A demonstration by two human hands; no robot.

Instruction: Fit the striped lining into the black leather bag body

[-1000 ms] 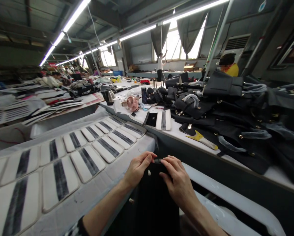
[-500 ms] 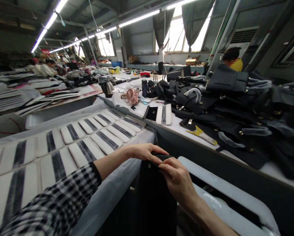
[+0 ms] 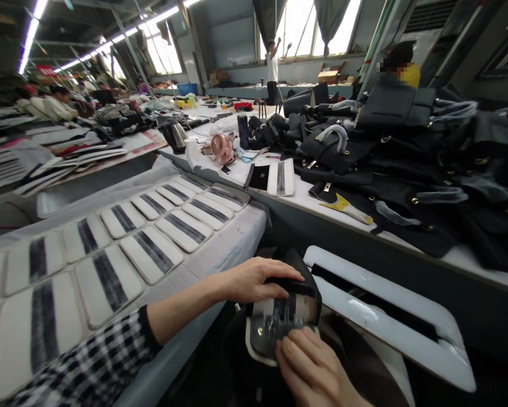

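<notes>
Below the tables, a black leather bag (image 3: 298, 263) is spread apart at its near end. Inside shows a pale panel (image 3: 265, 308) with a dark band, and whitish glue-like strands stretch across to a dark grey flap (image 3: 265, 334) with a cream edge and a small gold fitting. My left hand (image 3: 258, 280) grips the bag's upper black edge, thumb and fingers on either side. Lower down, my right hand (image 3: 311, 362) is closed with its curled fingers on the flap's right edge. Its fingertips are partly hidden.
Left, a covered table (image 3: 220, 260) bears rows of cream panels (image 3: 110, 277) with dark bands. Black bags (image 3: 347, 169) are heaped on the right table, near a pink fan (image 3: 222, 148), a kettle (image 3: 173, 135) and a yellow-handled tool (image 3: 345, 209). A white slotted plastic piece (image 3: 377, 322) stands right.
The bag's near end has been spread apart, showing the pale panel and the strands. My right hand has moved down, away from my left. The head view has shifted slightly.
</notes>
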